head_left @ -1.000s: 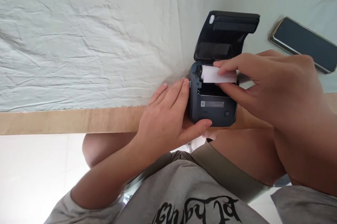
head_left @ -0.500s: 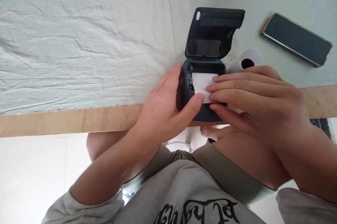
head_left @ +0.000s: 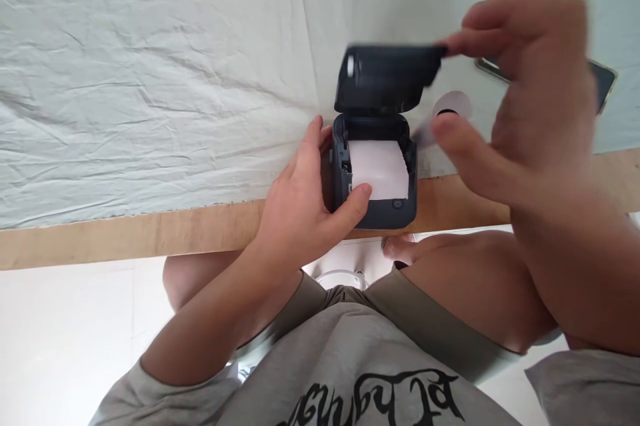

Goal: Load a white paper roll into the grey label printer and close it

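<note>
A small dark portable thermal printer [head_left: 380, 216] sits at the table's front edge with its lid [head_left: 383, 79] raised. Inside its bay lies white paper [head_left: 379, 169], with a jagged edge on the right. My left hand [head_left: 305, 203] grips the printer's left side, thumb over the front and paper edge, fingers along the side. Over to the right, my right hand [head_left: 535, 93] is blurred; its fingertips touch the lid's upper right corner while the thumb is spread away below. A power button shows on the printer's front right.
A white cylindrical object [head_left: 453, 105] lies just right of the printer, partly behind my right thumb. Farther right is a phone [head_left: 603, 83], mostly covered by my right hand. A pale wrinkled cloth [head_left: 165, 79] covers the table behind its bare wooden edge [head_left: 125, 233].
My right hand has left the paper and moved up to the lid's corner. The lid is tilted lower toward me. My left hand still holds the printer, which appears slightly farther left in view.
</note>
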